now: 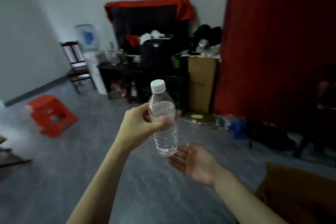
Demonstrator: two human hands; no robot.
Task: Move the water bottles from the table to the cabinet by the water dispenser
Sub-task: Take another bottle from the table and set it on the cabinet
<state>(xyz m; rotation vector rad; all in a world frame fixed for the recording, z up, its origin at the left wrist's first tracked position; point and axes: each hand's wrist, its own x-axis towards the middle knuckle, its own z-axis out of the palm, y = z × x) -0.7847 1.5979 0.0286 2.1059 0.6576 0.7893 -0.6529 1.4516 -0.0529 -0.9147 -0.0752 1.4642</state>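
A clear plastic water bottle point(164, 122) with a white cap is held upright in mid-air at the centre of the view. My left hand point(138, 125) is shut on its middle, thumb across the front. Just below the bottle's base, my right hand point(195, 162) lies palm up with fingers spread, and whether it touches the base is unclear. Across the room stands the white water dispenser point(94, 67) with a blue jug on top. Beside it is the dark cabinet point(125, 71), with several bottles on its top.
A red plastic stool point(51, 114) stands on the grey floor at left, a dark wooden chair point(76, 65) by the dispenser. A tall cardboard box point(201, 83) stands right of the cabinet, clutter lies on the floor below a red curtain point(276, 42), and another cardboard box point(298, 192) sits at bottom right.
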